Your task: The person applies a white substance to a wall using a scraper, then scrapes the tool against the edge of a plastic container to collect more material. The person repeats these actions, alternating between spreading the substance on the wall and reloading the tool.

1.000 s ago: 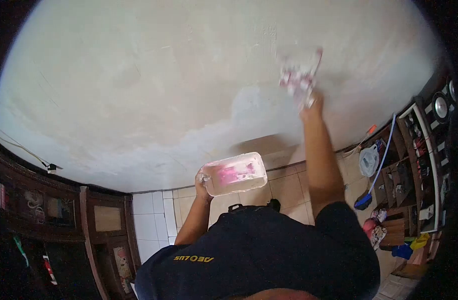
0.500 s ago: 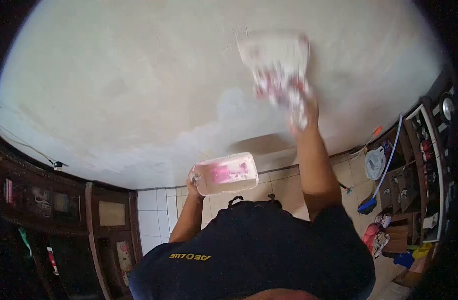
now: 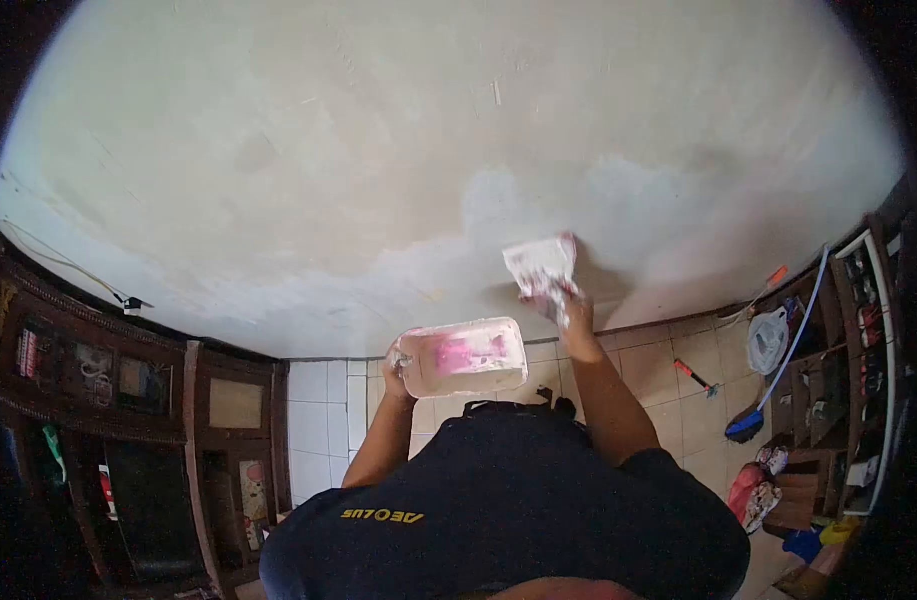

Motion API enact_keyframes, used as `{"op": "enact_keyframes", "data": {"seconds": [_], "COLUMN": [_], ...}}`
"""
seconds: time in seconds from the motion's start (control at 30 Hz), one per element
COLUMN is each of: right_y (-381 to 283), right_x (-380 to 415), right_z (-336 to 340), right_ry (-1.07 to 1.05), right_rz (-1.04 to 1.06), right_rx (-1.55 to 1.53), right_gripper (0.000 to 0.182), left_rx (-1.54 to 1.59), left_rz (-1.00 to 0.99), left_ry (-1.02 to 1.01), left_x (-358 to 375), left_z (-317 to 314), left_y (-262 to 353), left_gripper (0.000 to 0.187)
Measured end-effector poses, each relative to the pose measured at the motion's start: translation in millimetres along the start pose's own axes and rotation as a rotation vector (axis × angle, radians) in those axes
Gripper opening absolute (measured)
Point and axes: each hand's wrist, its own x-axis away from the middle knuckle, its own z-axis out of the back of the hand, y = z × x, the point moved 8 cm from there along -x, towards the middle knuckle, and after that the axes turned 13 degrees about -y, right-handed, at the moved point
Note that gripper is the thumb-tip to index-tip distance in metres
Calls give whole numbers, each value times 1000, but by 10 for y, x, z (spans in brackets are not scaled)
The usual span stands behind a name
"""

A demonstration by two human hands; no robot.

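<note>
My left hand (image 3: 394,368) is closed on the left end of a shallow rectangular plastic tub (image 3: 464,382), in front of my body. Streaks of pink and white paste lie on the tub's inside. In my right hand (image 3: 575,318) is a wide putty knife (image 3: 541,262), its broad blade and handle smeared with white paste and some pink. Blade upward, it is held close against the lower part of the wall (image 3: 378,150), up and right of the tub. The wall shows patchy beige and whitish areas.
Dark wooden cabinets (image 3: 188,400) line the left side. On the right are a shelf rack (image 3: 813,395), a blue-headed broom (image 3: 746,425), a white plastic bag (image 3: 768,342) and a red-handled tool (image 3: 693,375) on the tiled floor (image 3: 668,400). Pink cloth (image 3: 746,495) lies near the rack.
My right hand has brought the putty knife down the wall from high up and slightly left, closer to the tub. The tub has stayed nearly in place; the view has shifted slightly.
</note>
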Motion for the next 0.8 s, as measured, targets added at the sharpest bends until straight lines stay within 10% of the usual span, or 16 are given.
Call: {"op": "enact_keyframes", "data": {"seconds": [0.2, 0.4, 0.53, 0.63, 0.7, 0.73, 0.8], "right_y": [-944, -3564, -2987, -1783, -658, -267, 181], "right_x": [21, -145, -471, -454, -394, -179, 178], "right_z": [-287, -1320, -754, -296, 425, 276, 364], "right_ry": [-242, -352, 34, -48, 262, -323, -134], "right_rz": [-8, 761, 564, 417, 114, 231, 27], "right_rx": [31, 41, 129, -20, -116, -183, -348], "right_gripper": [31, 45, 33, 29, 32, 36, 42], "left_rx": [86, 43, 30, 55, 46, 58, -28], "left_rz": [-111, -78, -83, -65, 48, 43, 37], "left_ry": [-82, -137, -100, -57, -22, -9, -83], "left_x": [-9, -63, -67, -44, -38, 3, -51], "left_z": [-219, -217, -248, -191, -37, 2, -27], "left_y": [108, 133, 153, 152, 26, -13, 59], "left_gripper": [62, 65, 64, 64, 64, 64, 62]}}
